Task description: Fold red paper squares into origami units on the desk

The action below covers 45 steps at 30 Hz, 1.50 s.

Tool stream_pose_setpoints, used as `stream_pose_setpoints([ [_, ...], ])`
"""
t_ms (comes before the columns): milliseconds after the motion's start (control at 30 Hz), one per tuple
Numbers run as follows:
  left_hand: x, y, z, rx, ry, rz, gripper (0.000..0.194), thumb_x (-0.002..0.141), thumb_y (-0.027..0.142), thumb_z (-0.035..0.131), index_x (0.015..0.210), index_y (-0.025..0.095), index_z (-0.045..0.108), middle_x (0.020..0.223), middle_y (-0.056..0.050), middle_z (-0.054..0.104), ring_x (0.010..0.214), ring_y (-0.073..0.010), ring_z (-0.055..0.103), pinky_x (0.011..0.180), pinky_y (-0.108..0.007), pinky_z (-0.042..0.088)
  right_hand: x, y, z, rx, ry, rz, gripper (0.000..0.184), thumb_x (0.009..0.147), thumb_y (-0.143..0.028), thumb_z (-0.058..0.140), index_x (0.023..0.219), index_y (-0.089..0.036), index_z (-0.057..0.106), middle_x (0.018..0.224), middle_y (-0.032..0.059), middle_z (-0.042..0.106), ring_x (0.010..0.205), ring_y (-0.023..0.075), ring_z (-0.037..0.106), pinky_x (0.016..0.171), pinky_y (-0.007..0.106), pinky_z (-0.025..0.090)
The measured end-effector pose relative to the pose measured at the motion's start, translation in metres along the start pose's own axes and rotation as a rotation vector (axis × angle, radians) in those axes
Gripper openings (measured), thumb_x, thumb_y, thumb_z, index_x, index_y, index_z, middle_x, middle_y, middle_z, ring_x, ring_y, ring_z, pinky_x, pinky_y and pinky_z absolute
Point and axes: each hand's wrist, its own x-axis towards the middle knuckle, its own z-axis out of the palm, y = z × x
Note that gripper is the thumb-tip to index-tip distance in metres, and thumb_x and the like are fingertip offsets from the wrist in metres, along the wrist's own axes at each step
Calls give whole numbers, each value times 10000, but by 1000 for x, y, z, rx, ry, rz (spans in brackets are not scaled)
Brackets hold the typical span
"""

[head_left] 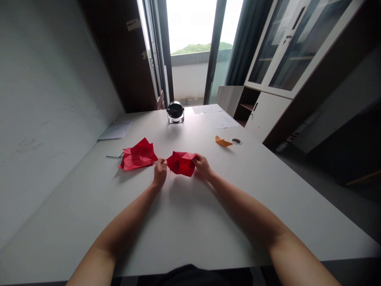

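Note:
A piece of creased red paper (183,163) is stretched between my two hands, just above the white table. My left hand (160,171) pinches its left corner, thumb on top. At the other end, my right hand (203,165) grips the upper right edge, its fingertips partly hidden behind the paper. Left of my left hand lies a second creased red paper (138,155), its right tip close to my left fingers; I cannot tell whether the two papers are joined. A thin dark cord (114,156) sticks out from the left side of that second sheet.
An orange folded paper boat (223,142) and a roll of tape (237,141) sit to the right on the white table (190,222). A round black device on a metal stand (175,112) stands at the back. Paper sheets (222,119) lie behind; a wall (53,99) borders the left.

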Motion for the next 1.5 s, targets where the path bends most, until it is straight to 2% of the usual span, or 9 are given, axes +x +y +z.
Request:
stream_pose_setpoints([
  [233, 4, -1, -1, -270, 97, -193, 277, 909, 497, 474, 832, 234, 434, 691, 21, 455, 577, -134, 461, 552, -257, 409, 3, 4, -4, -22, 21, -9, 363, 806, -539, 603, 775, -180, 644, 670, 15, 623, 590, 149, 533, 526, 254, 427],
  [400, 8, 4, -5, -199, 187, -135, 395, 894, 629, 455, 828, 239, 450, 671, 12, 464, 603, -157, 482, 550, -284, 409, 1, 2, -3, -25, -63, 50, 307, 774, -489, 626, 769, -183, 645, 690, 15, 650, 614, 161, 561, 535, 254, 444],
  [633, 14, 2, -14, -208, 222, -150, 415, 883, 643, 501, 850, 231, 466, 678, 10, 471, 607, -152, 490, 544, -281, 405, -2, -5, -6, -3, -196, 136, 240, 739, -418, 669, 783, -184, 700, 687, 29, 682, 640, 193, 609, 553, 280, 475],
  [767, 13, 3, -15, -319, 172, -205, 385, 907, 611, 460, 888, 228, 489, 817, -17, 559, 706, -149, 562, 598, -263, 463, 1, -1, -8, 35, -141, 120, 275, 758, -441, 653, 815, -175, 692, 723, 27, 688, 643, 183, 606, 566, 280, 479],
  [833, 11, 5, -15, -357, 85, -235, 412, 897, 632, 454, 904, 224, 509, 850, -25, 586, 711, -145, 585, 595, -257, 474, 4, 3, -9, 55, -79, 109, 303, 759, -463, 647, 827, -170, 679, 736, 23, 688, 634, 173, 595, 562, 274, 473],
  [933, 8, 9, -12, -355, -106, -220, 414, 842, 608, 573, 938, 206, 550, 823, -27, 612, 681, -136, 602, 604, -251, 486, 7, 8, -11, 65, -5, 110, 332, 750, -492, 649, 814, -167, 655, 716, 21, 675, 613, 164, 577, 543, 264, 458],
  [1000, 7, 9, -10, -321, -179, -191, 382, 786, 526, 684, 926, 188, 578, 774, -19, 613, 655, -128, 596, 603, -243, 485, 8, 9, -12, 61, 6, 115, 343, 747, -506, 650, 811, -169, 645, 707, 23, 668, 607, 164, 573, 535, 263, 456],
  [1300, 10, 3, -10, -273, -94, -189, 352, 780, 508, 691, 811, 178, 572, 669, 2, 591, 571, -115, 536, 523, -217, 433, 6, 7, -10, 63, -15, 100, 320, 767, -496, 650, 796, -178, 649, 722, 28, 679, 654, 189, 603, 581, 289, 491],
  [1500, 7, 10, -13, -75, -124, -128, 308, 804, 490, 662, 794, 186, 621, 636, -13, 609, 559, -148, 532, 475, -226, 376, 4, -3, -13, 154, -40, 79, 327, 759, -459, 685, 943, -189, 674, 875, 49, 723, 762, 219, 653, 680, 330, 544],
])
